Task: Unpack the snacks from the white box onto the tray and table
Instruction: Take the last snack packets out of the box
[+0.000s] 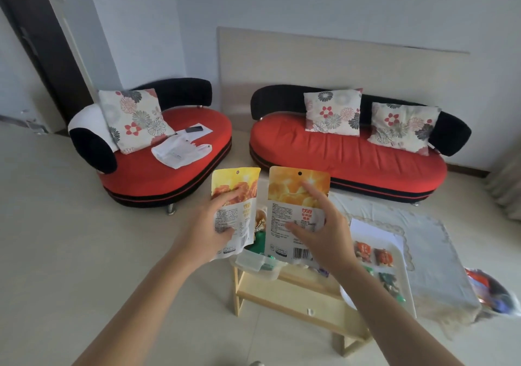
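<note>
We hold two snack pouches up side by side, printed backs toward us. Our left hand (205,234) grips the yellow pouch (238,193), thumb across its label. Our right hand (324,234) holds the orange pouch (296,196) by its right side, index finger stretched up over it. Beneath them the white box (252,261) sits at the left edge of the table (439,252), wrapped sweets inside. Small snack packs (383,257) lie on the white tray (408,289) by the near edge.
</note>
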The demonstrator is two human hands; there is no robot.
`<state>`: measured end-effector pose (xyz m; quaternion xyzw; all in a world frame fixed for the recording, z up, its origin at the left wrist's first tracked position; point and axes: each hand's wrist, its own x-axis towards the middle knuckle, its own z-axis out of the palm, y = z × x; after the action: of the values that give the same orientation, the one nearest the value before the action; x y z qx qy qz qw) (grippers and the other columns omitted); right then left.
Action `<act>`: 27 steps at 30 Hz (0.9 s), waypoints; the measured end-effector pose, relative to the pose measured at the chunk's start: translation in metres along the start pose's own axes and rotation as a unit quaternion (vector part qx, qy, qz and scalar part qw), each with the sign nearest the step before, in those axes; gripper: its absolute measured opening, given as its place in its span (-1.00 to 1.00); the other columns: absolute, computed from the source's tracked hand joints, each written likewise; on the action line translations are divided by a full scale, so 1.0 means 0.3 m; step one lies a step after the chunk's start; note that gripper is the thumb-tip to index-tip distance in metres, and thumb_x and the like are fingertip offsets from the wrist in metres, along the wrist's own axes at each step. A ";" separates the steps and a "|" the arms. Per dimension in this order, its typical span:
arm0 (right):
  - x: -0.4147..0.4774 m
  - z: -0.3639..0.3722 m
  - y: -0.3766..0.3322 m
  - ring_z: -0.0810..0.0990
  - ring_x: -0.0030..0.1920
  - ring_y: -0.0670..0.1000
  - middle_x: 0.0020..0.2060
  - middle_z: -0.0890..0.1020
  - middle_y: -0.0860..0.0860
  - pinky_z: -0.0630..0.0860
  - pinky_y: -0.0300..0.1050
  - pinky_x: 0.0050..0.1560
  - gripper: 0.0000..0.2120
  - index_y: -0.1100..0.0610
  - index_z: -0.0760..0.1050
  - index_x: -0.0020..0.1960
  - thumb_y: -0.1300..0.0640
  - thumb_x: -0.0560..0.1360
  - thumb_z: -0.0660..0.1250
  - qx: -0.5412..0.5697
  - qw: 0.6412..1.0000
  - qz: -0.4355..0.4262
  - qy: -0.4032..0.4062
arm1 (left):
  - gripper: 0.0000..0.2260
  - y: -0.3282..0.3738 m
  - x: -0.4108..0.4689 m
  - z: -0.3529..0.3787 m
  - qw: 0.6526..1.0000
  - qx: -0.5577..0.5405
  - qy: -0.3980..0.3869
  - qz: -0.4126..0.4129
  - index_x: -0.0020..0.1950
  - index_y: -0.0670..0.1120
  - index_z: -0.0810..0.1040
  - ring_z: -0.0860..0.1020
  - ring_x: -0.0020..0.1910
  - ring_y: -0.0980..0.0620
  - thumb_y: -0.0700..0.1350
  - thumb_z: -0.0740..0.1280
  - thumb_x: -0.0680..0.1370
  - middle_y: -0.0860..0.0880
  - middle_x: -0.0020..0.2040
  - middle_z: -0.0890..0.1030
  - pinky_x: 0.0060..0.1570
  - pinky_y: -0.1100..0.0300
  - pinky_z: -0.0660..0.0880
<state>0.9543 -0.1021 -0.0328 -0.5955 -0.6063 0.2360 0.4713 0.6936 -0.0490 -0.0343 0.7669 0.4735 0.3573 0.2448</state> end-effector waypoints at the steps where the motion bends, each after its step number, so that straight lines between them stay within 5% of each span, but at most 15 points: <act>1: 0.022 0.013 0.029 0.69 -0.03 -0.21 0.13 0.66 -0.17 0.71 -0.07 -0.21 -0.22 -0.21 0.34 0.50 0.12 0.39 0.60 0.000 1.000 0.006 0.004 | -0.23 -0.022 0.028 0.016 1.000 -0.005 -0.010 -0.004 0.40 0.36 0.41 0.42 0.30 0.30 -0.36 0.52 0.44 0.31 0.29 0.46 0.05 0.64 0.32; 7: 0.169 0.121 0.214 0.71 -0.06 -0.15 0.14 0.65 -0.18 0.72 0.04 -0.19 -0.17 -0.31 0.30 0.49 0.13 0.39 0.60 -0.007 0.998 0.061 0.002 | -0.24 -0.162 0.221 0.110 0.998 -0.013 -0.056 -0.016 0.45 0.26 0.45 0.38 0.22 0.56 -0.38 0.52 0.43 0.32 0.32 0.48 0.03 0.63 0.35; 19: 0.440 0.287 0.430 0.69 -0.19 -0.17 0.00 0.65 -0.16 0.68 -0.14 -0.32 -0.17 -0.36 0.16 0.48 0.05 0.43 0.57 -0.092 0.987 0.131 -0.012 | -0.25 -0.448 0.507 0.258 0.987 -0.009 -0.138 -0.088 0.46 0.26 0.45 0.51 0.29 0.13 -0.35 0.52 0.43 0.15 0.34 0.53 -0.06 0.49 0.46; 27: 0.459 0.351 0.569 0.66 -0.20 -0.20 -0.04 0.64 -0.20 0.64 -0.26 -0.32 -0.16 -0.32 0.20 0.53 0.07 0.43 0.57 -0.109 0.969 0.222 0.018 | -0.24 -0.552 0.586 0.395 0.977 -0.032 -0.186 -0.097 0.38 0.28 0.47 0.46 0.12 0.49 -0.42 0.49 0.39 0.16 0.23 0.53 -0.07 0.57 0.40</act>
<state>0.9710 0.0877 -0.1844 -0.7669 -0.4723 0.2565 0.3507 0.7468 0.1765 -0.1709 0.7619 0.4802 0.1981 0.3869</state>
